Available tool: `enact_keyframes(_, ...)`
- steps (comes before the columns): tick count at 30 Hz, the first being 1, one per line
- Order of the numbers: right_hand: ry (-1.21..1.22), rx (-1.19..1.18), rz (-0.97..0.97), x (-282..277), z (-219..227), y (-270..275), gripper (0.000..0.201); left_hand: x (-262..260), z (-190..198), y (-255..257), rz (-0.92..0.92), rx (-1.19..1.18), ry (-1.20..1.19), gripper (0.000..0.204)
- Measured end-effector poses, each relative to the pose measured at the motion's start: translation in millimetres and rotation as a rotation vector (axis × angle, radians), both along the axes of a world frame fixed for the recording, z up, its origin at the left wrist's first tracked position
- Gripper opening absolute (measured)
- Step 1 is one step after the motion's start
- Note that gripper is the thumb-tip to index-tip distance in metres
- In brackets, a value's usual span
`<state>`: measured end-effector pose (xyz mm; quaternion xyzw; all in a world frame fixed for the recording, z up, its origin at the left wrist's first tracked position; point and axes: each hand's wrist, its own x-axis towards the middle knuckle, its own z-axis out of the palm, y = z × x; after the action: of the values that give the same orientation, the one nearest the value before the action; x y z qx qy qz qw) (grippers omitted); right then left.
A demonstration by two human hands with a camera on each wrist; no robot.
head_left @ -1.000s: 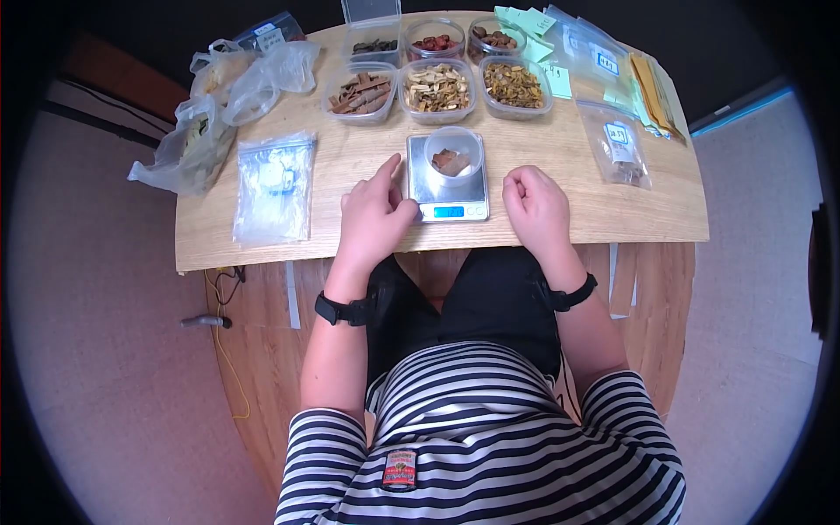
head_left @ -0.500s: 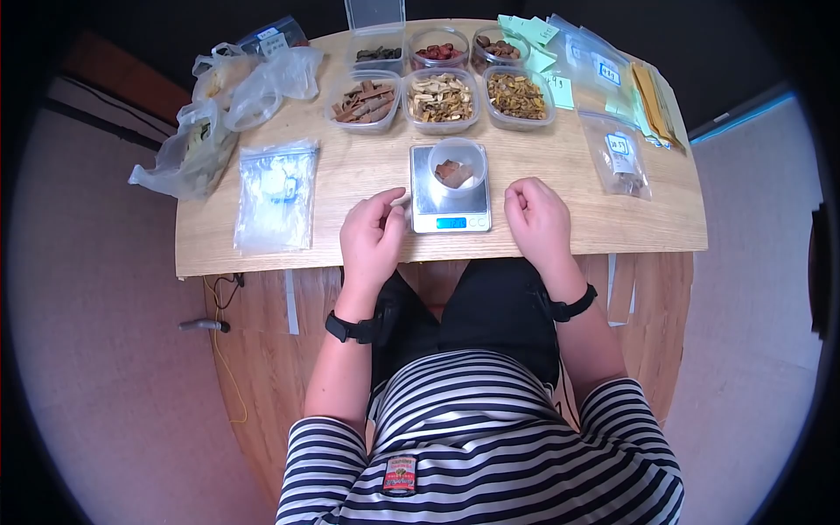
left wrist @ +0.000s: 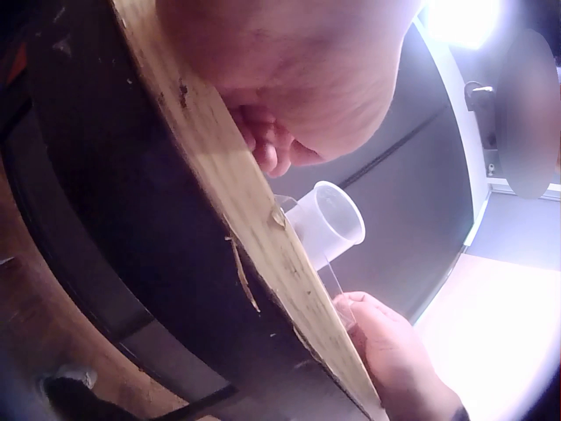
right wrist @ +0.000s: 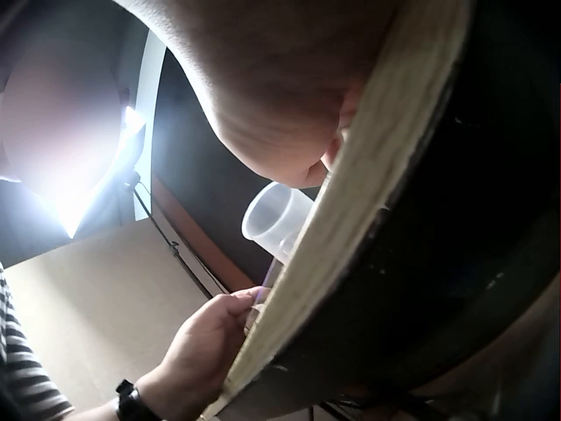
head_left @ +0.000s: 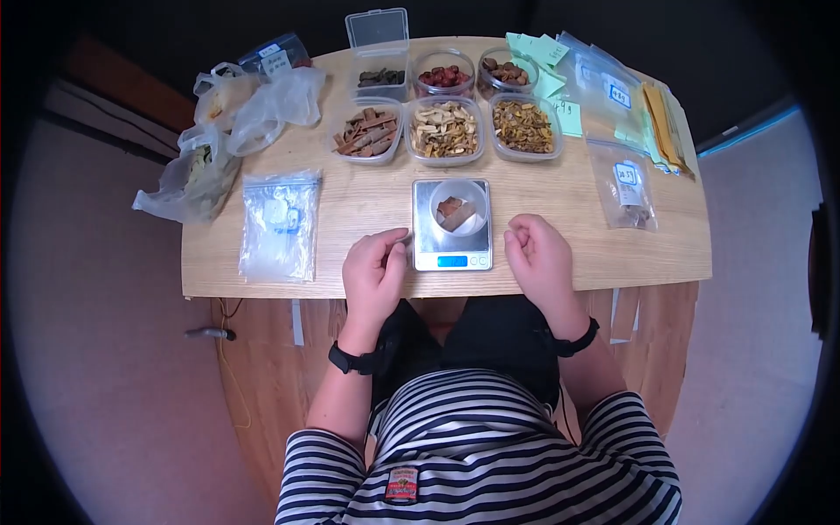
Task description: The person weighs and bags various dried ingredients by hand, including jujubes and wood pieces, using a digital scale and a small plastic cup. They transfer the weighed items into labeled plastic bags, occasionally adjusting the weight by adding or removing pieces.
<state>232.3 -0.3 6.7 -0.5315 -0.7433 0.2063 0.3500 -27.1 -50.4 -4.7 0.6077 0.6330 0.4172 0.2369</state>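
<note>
A flat digital scale [head_left: 429,238] with a lit blue display [head_left: 452,261] lies near the front edge of the table. On its plate stands a clear plastic cup [head_left: 480,197] holding a few brown bark pieces [head_left: 454,210]; the wrist views show the cup [left wrist: 333,217] upright. My left hand [head_left: 374,273] rests on the table just left of the scale, fingers loosely curled and holding nothing. To the scale's right lies my right hand [head_left: 542,262], also loosely curled, with nothing in it.
Behind the scale stand tubs of bark strips [head_left: 367,133], pale slices [head_left: 444,129] and yellow-brown pieces [head_left: 522,127]. Farther back are dark pieces [head_left: 381,78], red fruits [head_left: 444,77] and brown nuts [head_left: 507,73]. Plastic bags [head_left: 280,223] lie left, labelled bags [head_left: 626,188] and envelopes [head_left: 662,131] right.
My left hand has drawn back from the scale's left front corner, its raised index finger now curled in. The right hand has barely moved. The head view has tilted, so the table appears lower.
</note>
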Motion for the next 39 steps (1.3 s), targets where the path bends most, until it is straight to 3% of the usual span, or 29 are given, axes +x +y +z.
enact_keyframes(2, 0.21, -0.332, 0.026, -0.5, 11.8, -2.5, 0.022, 1.0, 0.9, 1.5, 0.008, 0.018, -0.011, 0.02)
enact_keyframes(3, 0.21, -0.343, 0.028, -3.5, 27.0, -1.3, 0.022, 2.4, 2.4, 2.3, 0.011, 0.008, -0.01, 0.02)
enact_keyframes(5, 0.089, -0.104, 0.261, -10.4, 53.5, 3.9, 0.033, 6.9, 4.3, 4.4, 0.074, 0.048, -0.045, 0.017)
enact_keyframes(8, -0.095, 0.084, 0.35, -18.3, 47.8, 21.8, 0.026, 6.1, 0.5, 4.3, 0.079, 0.04, -0.064, 0.016)
enact_keyframes(12, -0.082, 0.046, 0.319, -11.7, 43.9, 23.1, 0.018, 1.6, 2.8, 1.9, 0.02, 0.048, -0.026, 0.019)
enact_keyframes(14, -0.027, -0.081, 0.145, -2.9, 49.9, 21.7, 0.015, 2.1, 1.7, 2.2, 0.029, 0.022, -0.03, 0.019)
enact_keyframes(20, -0.019, -0.043, 0.028, 19.6, 46.7, 14.6, 0.014, 6.5, 0.4, 4.5, 0.08, 0.069, -0.09, 0.016)
enact_keyframes(26, 0.02, -0.071, 0.116, -2.8, 56.4, 6.8, 0.015, 2.3, 2.7, 3.2, 0.025, 0.067, -0.036, 0.022)
enact_keyframes(35, -0.018, -0.024, 0.262, -41.4, 45.3, 11.6, 0.017, 5.7, -0.2, 3.9, 0.089, 0.07, -0.115, 0.02)
enact_keyframes(39, -0.025, -0.104, 0.188, -39.1, 51.9, 2.8, 0.017, 5.2, -0.1, 3.8, 0.084, 0.058, -0.122, 0.021)
